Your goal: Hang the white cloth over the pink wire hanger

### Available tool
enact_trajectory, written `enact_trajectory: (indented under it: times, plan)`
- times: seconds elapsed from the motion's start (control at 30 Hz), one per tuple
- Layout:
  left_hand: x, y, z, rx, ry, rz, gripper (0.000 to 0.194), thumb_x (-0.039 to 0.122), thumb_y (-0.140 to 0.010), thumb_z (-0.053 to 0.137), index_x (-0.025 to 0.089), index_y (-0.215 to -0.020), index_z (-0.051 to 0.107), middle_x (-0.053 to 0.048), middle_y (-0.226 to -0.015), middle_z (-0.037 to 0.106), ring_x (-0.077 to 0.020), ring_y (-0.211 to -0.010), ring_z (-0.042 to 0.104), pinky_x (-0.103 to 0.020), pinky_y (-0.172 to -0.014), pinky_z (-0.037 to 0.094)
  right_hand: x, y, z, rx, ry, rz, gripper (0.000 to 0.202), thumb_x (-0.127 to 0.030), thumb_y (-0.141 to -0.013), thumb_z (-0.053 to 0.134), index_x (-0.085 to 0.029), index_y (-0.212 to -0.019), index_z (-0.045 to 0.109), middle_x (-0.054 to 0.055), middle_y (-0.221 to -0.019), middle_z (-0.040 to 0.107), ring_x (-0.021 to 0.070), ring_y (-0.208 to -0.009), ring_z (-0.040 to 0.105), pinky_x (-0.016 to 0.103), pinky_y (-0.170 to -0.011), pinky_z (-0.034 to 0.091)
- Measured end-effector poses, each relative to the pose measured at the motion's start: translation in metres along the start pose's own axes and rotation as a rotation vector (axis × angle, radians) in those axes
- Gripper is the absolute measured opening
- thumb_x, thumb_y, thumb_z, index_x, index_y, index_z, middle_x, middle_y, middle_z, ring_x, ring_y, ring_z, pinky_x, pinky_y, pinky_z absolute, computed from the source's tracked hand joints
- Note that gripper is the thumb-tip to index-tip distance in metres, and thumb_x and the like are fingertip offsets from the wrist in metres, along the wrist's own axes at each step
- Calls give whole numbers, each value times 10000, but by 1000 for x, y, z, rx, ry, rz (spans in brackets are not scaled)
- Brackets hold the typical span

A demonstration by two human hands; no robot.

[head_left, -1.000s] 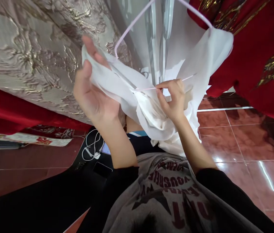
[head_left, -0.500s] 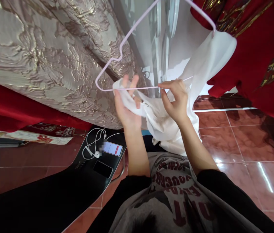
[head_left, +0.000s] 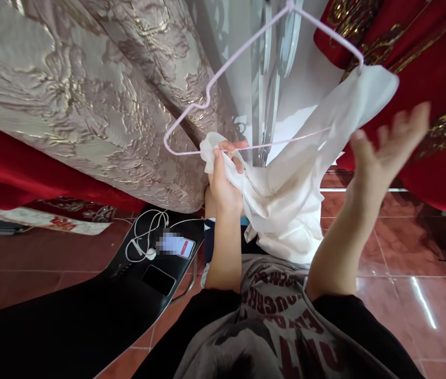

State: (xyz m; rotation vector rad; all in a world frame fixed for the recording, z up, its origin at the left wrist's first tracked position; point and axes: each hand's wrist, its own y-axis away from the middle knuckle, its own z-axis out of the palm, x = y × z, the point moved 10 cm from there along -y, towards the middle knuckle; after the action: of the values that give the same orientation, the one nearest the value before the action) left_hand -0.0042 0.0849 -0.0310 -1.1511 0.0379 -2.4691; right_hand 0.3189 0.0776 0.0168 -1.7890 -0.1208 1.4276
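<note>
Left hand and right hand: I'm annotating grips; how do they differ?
The left hand is curled on the white garment at the pink hanger's lower bar; the right hand is spread, gripping nothing. The left hand is nearer the patterned fabric, the right hand the red fabric. Both are bare.

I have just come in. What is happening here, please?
A person's left hand holds white cloth at the lower bar of a pink hanger. The cloth covers the hanger's right end, while its left end is bare. The right hand is open beside the covered end. Two phones lie on a black seat.
</note>
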Motion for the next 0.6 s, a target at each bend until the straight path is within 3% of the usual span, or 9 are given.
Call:
enact_trajectory:
  times: [0.07,0.1,0.2,0.3,0.4,0.5,0.6]
  plan:
    - [-2,2,1,29,-14,20,309,441,-1057,591,209,-857,632,-67,-948,734,-107,-605,532,-240,-656,499,30,14,25,-130,-59,162,1056,-573,-778,810,-309,-1639,258,140,-1545,510,300,-1444,558,593,-1242,438]
    - [-1,2,0,38,-24,33,314,456,-1048,607,209,-856,630,-67,-935,733,-119,-652,580,-245,-700,524,37,24,38,-180,-86,198,1072,-592,-759,812,-287,-1625,258,151,-1496,546,290,-1385,600,589,-1218,464]
    - [2,0,-1,33,-50,30,343,480,-1061,578,210,-852,613,-52,-906,719,-133,-683,642,-283,-814,578,36,46,54,-171,-76,223,752,-559,-772,811,-235,-1392,532,100,-1313,638,228,-1230,652,515,-1148,524]
    - [1,-2,-1,-12,-32,-62,331,470,-1083,527,223,-877,604,-41,-935,713,-124,-567,614,-319,-758,603,34,57,48,-81,-27,282,427,-548,-828,766,-169,-981,643,19,-897,622,142,-858,620,418,-937,584]
    - [-1,0,-1,-14,-33,-146,341,466,-1098,484,233,-883,608,-44,-971,705,-105,-495,550,-283,-572,538,27,56,27,56,64,230,452,-582,-837,745,-167,-783,576,-25,-730,461,105,-737,516,358,-843,564]
    - [-3,3,1,-1,-10,-203,361,429,-1114,436,237,-859,604,-39,-956,689,-86,-441,448,-264,-472,454,18,48,22,84,63,161,403,-564,-850,732,-177,-865,620,0,-821,541,131,-841,589,367,-903,570]
    - [-4,5,3,0,11,-229,351,362,-1120,403,236,-857,598,-49,-959,683,-82,-441,410,-250,-458,433,4,36,38,2,-85,100,361,-488,-879,715,-192,-1067,632,37,-978,638,161,-960,670,397,-961,584]
